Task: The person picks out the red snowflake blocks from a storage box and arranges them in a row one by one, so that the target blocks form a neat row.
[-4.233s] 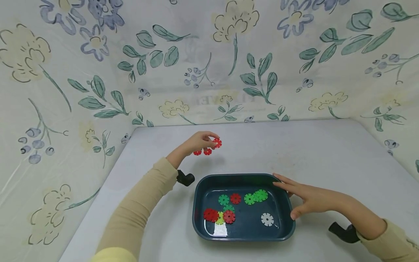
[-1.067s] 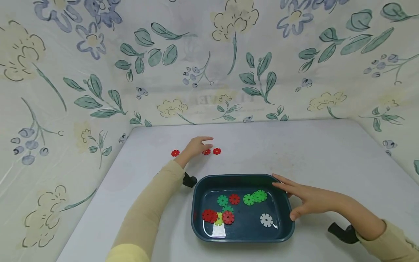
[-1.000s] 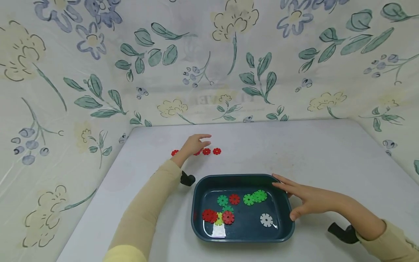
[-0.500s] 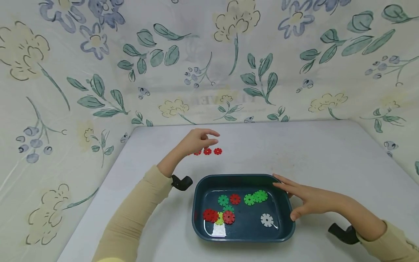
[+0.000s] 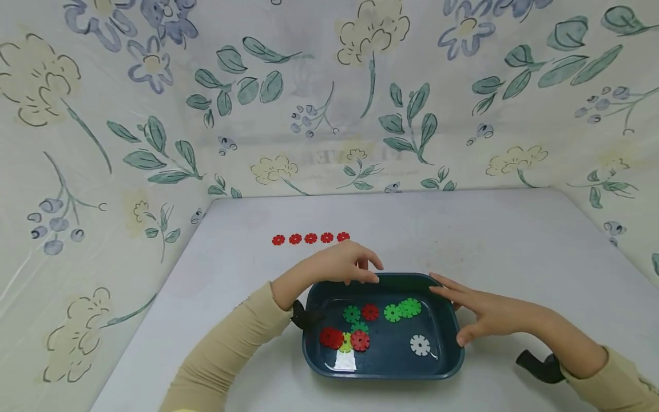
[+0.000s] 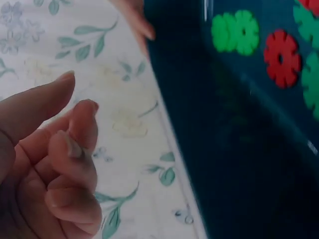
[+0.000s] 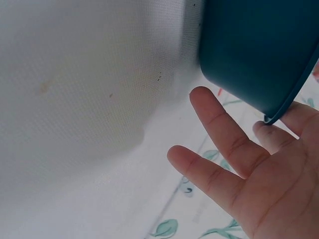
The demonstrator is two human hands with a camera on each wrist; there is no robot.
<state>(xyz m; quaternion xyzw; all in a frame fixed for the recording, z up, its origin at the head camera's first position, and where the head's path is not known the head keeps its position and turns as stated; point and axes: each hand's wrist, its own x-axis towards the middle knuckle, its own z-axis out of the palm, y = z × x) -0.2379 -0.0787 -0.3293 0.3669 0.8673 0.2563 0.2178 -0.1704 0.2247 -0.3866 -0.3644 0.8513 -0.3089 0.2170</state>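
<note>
My left hand (image 5: 345, 264) hovers over the back rim of a dark blue tray (image 5: 383, 375), its fingers loosely bent with nothing between them. The left wrist view shows the same bare thumb and fingers (image 6: 75, 154) beside the tray wall. Several red notched plastic discs (image 5: 310, 238) lie in a row on the table behind that hand. On the tray's right rim rests my right hand (image 5: 494, 311), fingers spread along the corner and thumb at the side. Inside the tray are red discs (image 5: 360, 341), green discs (image 5: 393, 313), a yellow disc (image 5: 345, 343) and a white disc (image 5: 420, 345).
A white table (image 5: 504, 240) carries the tray and the row. Floral-patterned sheeting (image 5: 319, 137) closes off the back and sides. A black wrist-camera mount (image 5: 540, 366) sticks out below the right forearm, and another mount (image 5: 304, 316) overlaps the tray's left edge.
The red disc my left hand pinched earlier now lies at the row's right end. That hand fingered the row, then came right and nearer to the tray. My right hand stays at the rim.
</note>
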